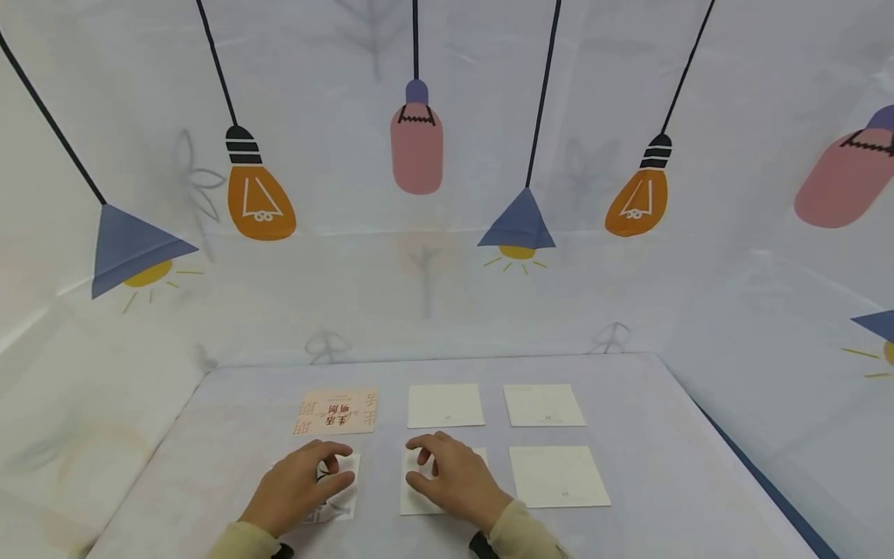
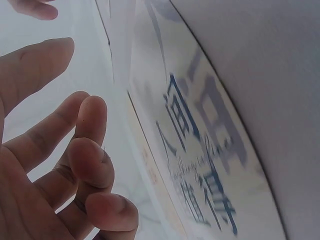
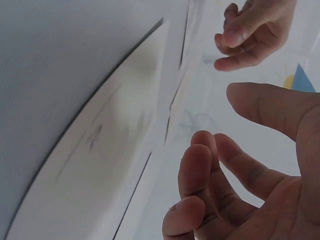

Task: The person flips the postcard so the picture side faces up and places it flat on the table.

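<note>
My left hand (image 1: 296, 483) hovers over a white card with blue Chinese characters (image 2: 192, 150), its fingers loosely bent and holding nothing. That card lies at the front left of the table, partly hidden by the hand. Over a plain cream card (image 3: 100, 140) in the front middle, my right hand (image 1: 459, 477) hangs with relaxed, bent fingers, and nothing is in it either. Behind the left hand lies an orange-patterned card (image 1: 335, 411) with red characters.
Two plain cream cards, the back middle one (image 1: 445, 405) and the back right one (image 1: 544, 405), lie in the far row. Another cream card (image 1: 559, 476) is right of my right hand. White cloth walls (image 1: 447, 295) with printed lamps surround the pale table (image 1: 670, 481).
</note>
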